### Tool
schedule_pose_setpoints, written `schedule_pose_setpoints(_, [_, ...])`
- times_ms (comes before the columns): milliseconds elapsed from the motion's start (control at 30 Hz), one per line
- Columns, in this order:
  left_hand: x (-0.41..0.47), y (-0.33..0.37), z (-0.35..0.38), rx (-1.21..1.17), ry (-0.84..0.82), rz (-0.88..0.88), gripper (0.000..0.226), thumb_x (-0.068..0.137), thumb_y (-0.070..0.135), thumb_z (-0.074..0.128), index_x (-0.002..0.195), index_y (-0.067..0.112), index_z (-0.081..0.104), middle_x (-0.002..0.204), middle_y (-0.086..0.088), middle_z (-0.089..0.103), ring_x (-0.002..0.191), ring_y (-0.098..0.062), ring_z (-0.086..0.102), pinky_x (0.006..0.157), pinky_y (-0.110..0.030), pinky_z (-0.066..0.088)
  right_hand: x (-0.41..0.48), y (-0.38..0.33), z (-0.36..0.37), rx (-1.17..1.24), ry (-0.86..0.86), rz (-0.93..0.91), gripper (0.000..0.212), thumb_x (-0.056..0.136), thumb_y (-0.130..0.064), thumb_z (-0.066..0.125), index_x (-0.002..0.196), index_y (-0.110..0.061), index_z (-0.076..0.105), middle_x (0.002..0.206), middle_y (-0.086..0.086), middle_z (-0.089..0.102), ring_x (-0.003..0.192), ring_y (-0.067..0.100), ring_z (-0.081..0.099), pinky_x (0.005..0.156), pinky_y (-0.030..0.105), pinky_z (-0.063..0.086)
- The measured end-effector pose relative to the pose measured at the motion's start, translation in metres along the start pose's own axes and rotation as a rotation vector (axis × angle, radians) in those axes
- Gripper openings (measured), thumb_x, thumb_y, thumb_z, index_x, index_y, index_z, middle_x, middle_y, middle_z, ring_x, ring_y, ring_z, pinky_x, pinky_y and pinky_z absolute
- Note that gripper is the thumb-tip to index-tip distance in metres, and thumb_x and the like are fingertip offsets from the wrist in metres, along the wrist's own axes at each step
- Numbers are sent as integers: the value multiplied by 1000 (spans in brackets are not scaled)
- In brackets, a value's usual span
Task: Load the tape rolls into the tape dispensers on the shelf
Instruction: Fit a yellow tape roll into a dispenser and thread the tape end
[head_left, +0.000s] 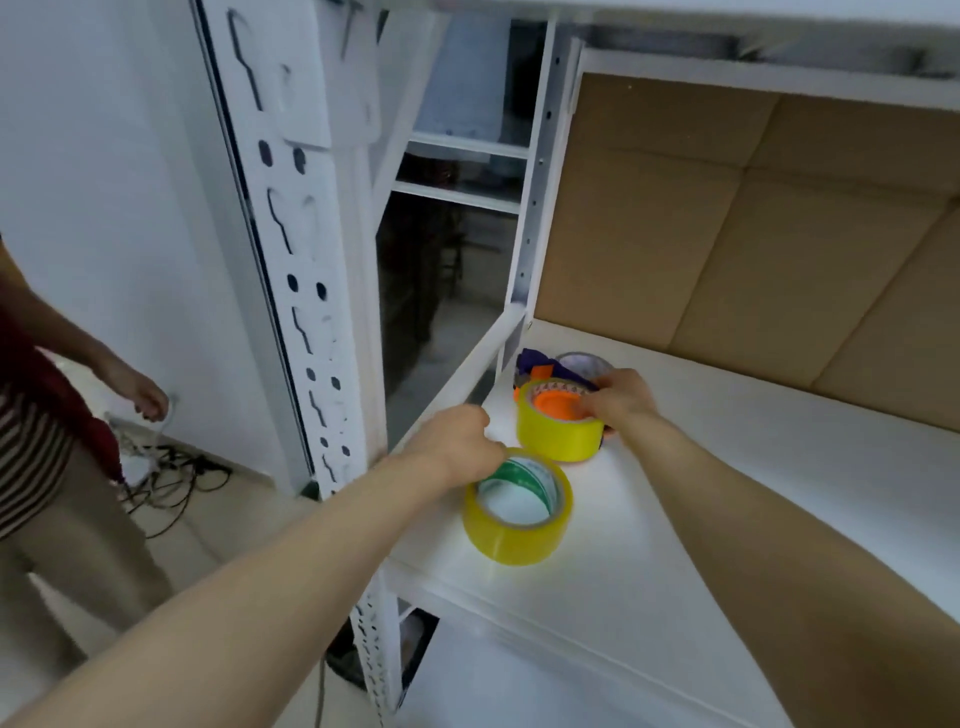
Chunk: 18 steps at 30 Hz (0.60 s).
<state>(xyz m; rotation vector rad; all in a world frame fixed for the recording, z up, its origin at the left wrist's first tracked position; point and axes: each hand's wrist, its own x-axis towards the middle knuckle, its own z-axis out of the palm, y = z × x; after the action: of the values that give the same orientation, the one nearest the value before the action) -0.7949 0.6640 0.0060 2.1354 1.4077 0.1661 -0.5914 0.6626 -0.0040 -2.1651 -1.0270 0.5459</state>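
Firstly, at far left: one second person in a striped top (31, 447), one hand (143, 397) hanging; one tangle of floor cables (171, 470).

Next: one white slotted shelf upright (306, 312).

Left hand (457, 441): one, fingers curled at the far rim of the near tape roll (517, 512); whether they grip it cannot be told.

Tape rolls: three, all on the white shelf (727, 499).
- near tape roll, yellow, lying flat near the front edge.
- middle tape roll (556, 439), yellow, seated around one orange hub (556, 404).
- rear tape roll (584, 364), pale, beside one purple dispenser part (535, 359).

Right hand (621, 400): one, fingers wrapped over the middle tape roll.

Behind: brown cardboard backing (727, 234).
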Motion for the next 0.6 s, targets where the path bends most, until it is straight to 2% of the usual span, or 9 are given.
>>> schedule_pose_setpoints(67, [2, 1, 2, 11, -9, -17, 50, 84, 31, 56, 130, 11, 50, 133, -9, 54, 121, -25, 52, 102, -37, 44, 3, -5, 6, -47, 13, -53, 33, 79, -17, 66, 111, -14, 64, 115, 13, 67, 105, 32, 63, 86, 35, 50])
schedule_pose_setpoints(167, [7, 2, 4, 3, -9, -28, 50, 84, 31, 57, 130, 12, 50, 132, -7, 55, 120, -24, 53, 101, -38, 46, 7, -11, 13, -107, -8, -56, 34, 78, -24, 64, 111, -21, 63, 111, 10, 68, 90, 30, 68, 70, 32, 57])
schedule_pose_setpoints(267, [11, 6, 4, 11, -10, -17, 50, 84, 31, 57, 130, 13, 52, 132, -6, 56, 120, -24, 54, 100, -36, 46, 8, -17, 17, -129, -52, -26, 36, 79, -19, 62, 114, -14, 60, 109, 13, 67, 81, 30, 68, 57, 29, 53])
schedule_pose_setpoints(333, [12, 11, 4, 28, -12, -17, 44, 83, 29, 58, 124, 13, 56, 128, -7, 59, 117, -25, 56, 97, -35, 48, 8, -18, 19, -151, -83, -7, 35, 80, -18, 62, 113, -9, 59, 104, 15, 68, 65, 25, 65, 47, 25, 49])
schedule_pose_setpoints(367, [13, 13, 4, 29, -7, -7, 37, 83, 28, 58, 117, 13, 60, 124, -8, 61, 113, -26, 57, 92, -34, 50, 8, -18, 21, -168, -95, 4, 36, 80, -18, 63, 114, -8, 58, 100, 15, 68, 58, 23, 62, 43, 23, 47])
schedule_pose_setpoints(433, [16, 17, 4, 27, -4, -3, 10, 80, 25, 59, 82, 15, 61, 111, -14, 66, 102, -28, 61, 73, -31, 48, 10, -16, 23, -193, -113, 5, 39, 79, -22, 64, 115, -8, 57, 99, 14, 67, 59, 23, 62, 41, 22, 46])
schedule_pose_setpoints(500, [18, 19, 3, 8, 18, -6, 22, 78, 22, 58, 59, 17, 48, 102, -19, 67, 95, -31, 63, 64, -29, 42, 10, -15, 22, -157, -151, -2, 49, 77, -37, 68, 115, -8, 56, 104, 15, 67, 71, 26, 66, 43, 23, 50])
schedule_pose_setpoints(567, [19, 23, 1, 16, 70, -31, 15, 77, 23, 55, 65, 14, 55, 101, -17, 67, 96, -32, 64, 64, -30, 42, 10, -13, 17, -108, -137, -11, 59, 77, -56, 60, 117, -12, 56, 112, 14, 67, 92, 30, 68, 66, 30, 57])
schedule_pose_setpoints(600, [19, 25, -1, 30, 108, -45, 13, 78, 25, 54, 76, 14, 61, 103, -15, 68, 97, -31, 64, 67, -30, 44, 11, -12, 13, -92, -90, -27, 59, 80, -58, 53, 121, -15, 57, 120, 11, 65, 105, 29, 64, 81, 33, 54])
